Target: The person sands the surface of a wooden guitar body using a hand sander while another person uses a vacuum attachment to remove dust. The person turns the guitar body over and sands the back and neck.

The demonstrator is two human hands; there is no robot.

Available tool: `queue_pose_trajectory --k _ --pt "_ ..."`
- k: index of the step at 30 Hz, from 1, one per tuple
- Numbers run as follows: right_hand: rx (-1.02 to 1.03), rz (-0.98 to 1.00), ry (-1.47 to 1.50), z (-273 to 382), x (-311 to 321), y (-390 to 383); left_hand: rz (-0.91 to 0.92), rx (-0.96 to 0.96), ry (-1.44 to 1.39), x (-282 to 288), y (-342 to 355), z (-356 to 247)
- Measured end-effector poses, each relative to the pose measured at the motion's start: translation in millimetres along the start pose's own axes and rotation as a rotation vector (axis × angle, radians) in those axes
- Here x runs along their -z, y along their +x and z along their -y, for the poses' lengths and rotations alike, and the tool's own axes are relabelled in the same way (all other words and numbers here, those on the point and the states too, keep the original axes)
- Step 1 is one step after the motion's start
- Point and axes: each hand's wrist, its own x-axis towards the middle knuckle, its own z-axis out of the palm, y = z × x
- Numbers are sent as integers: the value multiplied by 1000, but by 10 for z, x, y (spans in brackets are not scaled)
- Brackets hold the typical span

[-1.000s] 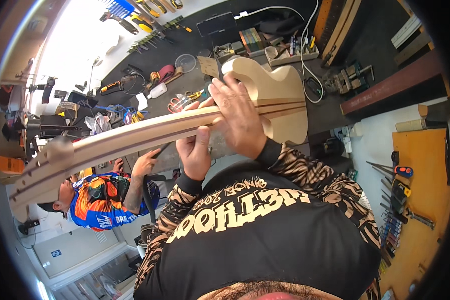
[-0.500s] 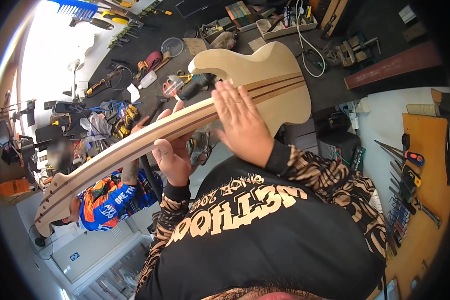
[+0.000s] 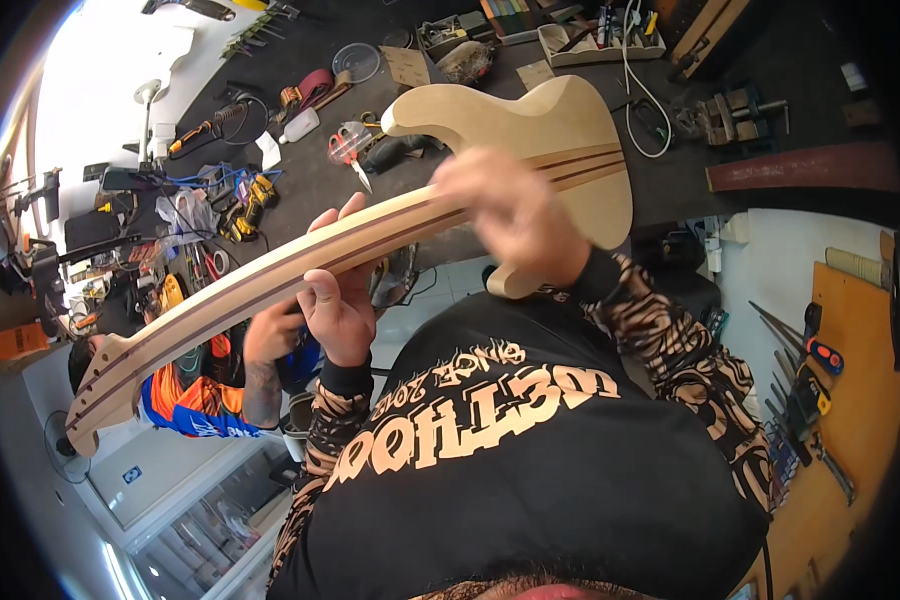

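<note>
An unfinished electric guitar of pale wood point(image 3: 525, 120) lies diagonally across my view, dark stripes running along its neck point(image 3: 260, 275) into the body, headstock point(image 3: 105, 390) at lower left. My left hand point(image 3: 340, 310) grips the middle of the neck, thumb on the near side, fingertips over the far edge. My right hand point(image 3: 510, 215), smeared by motion, is over the neck beside the body; its fingers and exact contact cannot be made out. Red-handled scissors point(image 3: 352, 150) lie on the dark bench point(image 3: 310, 170) beyond the neck.
A co-worker's arm and colourful shirt point(image 3: 195, 400) are under the headstock at left. Yellow-black power tools point(image 3: 245, 210), a tray point(image 3: 600, 45) and a white cable point(image 3: 638, 130) lie on the bench. A metal vise point(image 3: 730, 118) is at right, above a tool board point(image 3: 850, 400).
The guitar's body has shifted slightly up and right. My left hand has moved left along the neck. My right hand has moved right and is now blurred. The co-worker has shifted behind the headstock.
</note>
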Motion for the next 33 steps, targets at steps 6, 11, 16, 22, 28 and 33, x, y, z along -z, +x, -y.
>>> queue_pose_trajectory --k 6,11,16,22,28,33 --pt "-278 33 -269 -1096 474 507 17 10 3 -15 1 -47" --pt "-241 435 -245 -1003 287 1005 -16 9 9 -17 -16 -23" --pt "-225 279 -300 -1002 70 971 -146 -15 -87 -173 -47 105" --pt "-173 252 -278 -1027 52 947 -179 207 166 -563 74 477" --pt "-142 209 -282 -998 145 962 -159 254 233 -757 193 683" --pt "-163 208 -268 -1019 233 974 -211 -85 583 -648 139 653"
